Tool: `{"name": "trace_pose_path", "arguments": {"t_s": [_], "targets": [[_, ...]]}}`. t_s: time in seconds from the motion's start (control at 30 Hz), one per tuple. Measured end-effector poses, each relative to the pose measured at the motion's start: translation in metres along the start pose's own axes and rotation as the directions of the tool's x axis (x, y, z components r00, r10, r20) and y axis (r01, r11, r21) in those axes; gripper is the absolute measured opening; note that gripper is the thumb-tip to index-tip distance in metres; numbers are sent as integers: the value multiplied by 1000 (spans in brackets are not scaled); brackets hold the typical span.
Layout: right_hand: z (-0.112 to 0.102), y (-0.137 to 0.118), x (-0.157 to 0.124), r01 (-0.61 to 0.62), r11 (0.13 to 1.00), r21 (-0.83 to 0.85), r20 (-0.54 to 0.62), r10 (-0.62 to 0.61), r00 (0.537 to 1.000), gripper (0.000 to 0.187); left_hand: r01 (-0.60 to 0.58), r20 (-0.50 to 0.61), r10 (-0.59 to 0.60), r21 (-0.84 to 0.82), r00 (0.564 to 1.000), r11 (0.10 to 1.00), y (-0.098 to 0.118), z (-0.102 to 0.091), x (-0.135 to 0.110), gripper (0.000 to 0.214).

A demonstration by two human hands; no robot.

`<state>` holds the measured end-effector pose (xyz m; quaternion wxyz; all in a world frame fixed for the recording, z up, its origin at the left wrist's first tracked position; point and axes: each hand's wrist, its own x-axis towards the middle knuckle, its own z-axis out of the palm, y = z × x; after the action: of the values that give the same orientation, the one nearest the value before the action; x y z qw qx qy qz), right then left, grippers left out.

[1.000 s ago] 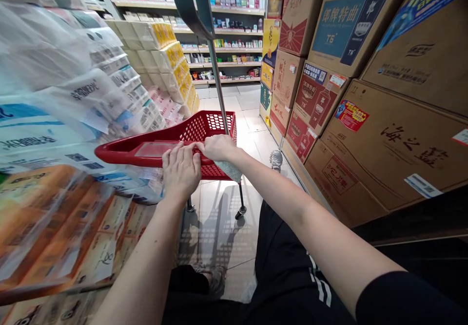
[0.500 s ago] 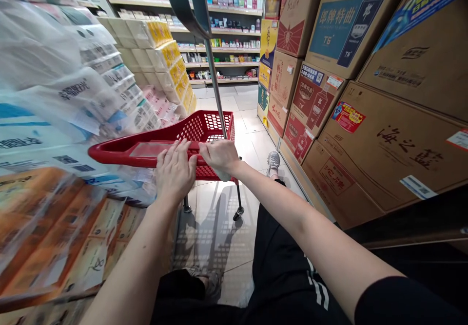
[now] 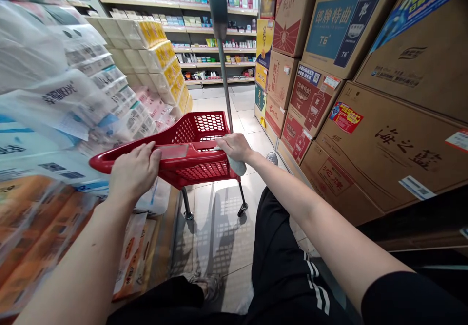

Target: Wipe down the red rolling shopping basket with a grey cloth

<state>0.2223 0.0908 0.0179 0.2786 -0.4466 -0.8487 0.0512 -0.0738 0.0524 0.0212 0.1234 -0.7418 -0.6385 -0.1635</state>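
Note:
A red plastic shopping cart (image 3: pixel 199 169) stands tilted in front of me, its perforated basket facing away and a metal pole (image 3: pixel 226 86) rising from its right side. My left hand (image 3: pixel 136 171) is closed over the left part of the red handle (image 3: pixel 206 145), fingers on top and thumb towards me. At the handle's right end, my right hand (image 3: pixel 236 145) is closed around a greyish-white cloth (image 3: pixel 237 166), which hangs below the palm and peeks out at the fingertips. The fingers press the cloth against the handle's corner.
Plastic-wrapped tissue packs (image 3: pixel 95 101) are stacked close on the left, with orange packs (image 3: pixel 40 227) lower down. Printed cartons (image 3: pixel 325 115) form a wall on the right. Stocked shelves (image 3: pixel 204 49) stand across the far end of the tiled floor (image 3: pixel 237 103).
My left hand has slid left along the handle, away from my right. My right hand has shifted slightly right, and its cloth now shows. The cart has turned slightly.

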Motion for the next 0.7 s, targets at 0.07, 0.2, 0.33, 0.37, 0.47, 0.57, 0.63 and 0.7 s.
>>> {"name": "trace_pose_path", "arguments": {"t_s": [0.07, 0.2, 0.33, 0.37, 0.47, 0.57, 0.63, 0.7], "targets": [[-4, 11, 4, -17, 999, 51, 9, 17, 1000, 59, 26, 9, -27, 107, 1000, 994, 3, -1, 1, 69], [-5, 19, 12, -94, 992, 85, 5, 94, 996, 62, 85, -60, -75, 198, 995, 976, 21, 0, -1, 67], [7, 0, 7, -299, 954, 22, -183, 298, 937, 62, 125, -60, -115, 201, 992, 972, 36, -2, 0, 64], [12, -8, 2, -331, 944, 5, -259, 320, 911, 61, 126, -63, -116, 201, 991, 971, 38, -2, 0, 63], [24, -31, -13, -320, 946, -51, -405, 274, 872, 52, 125, -83, -111, 198, 990, 972, 40, -4, -2, 63], [30, -50, -23, -279, 954, -108, -414, 212, 885, 43, 134, -90, -120, 163, 989, 977, 40, -3, -3, 62], [30, -58, -21, -276, 948, -159, -375, 201, 905, 41, 143, -83, -132, 137, 988, 980, 40, -3, -4, 62], [26, -61, -12, -277, 939, -204, -285, 214, 934, 44, 151, -79, -142, 126, 987, 981, 41, -3, -5, 62]]}}
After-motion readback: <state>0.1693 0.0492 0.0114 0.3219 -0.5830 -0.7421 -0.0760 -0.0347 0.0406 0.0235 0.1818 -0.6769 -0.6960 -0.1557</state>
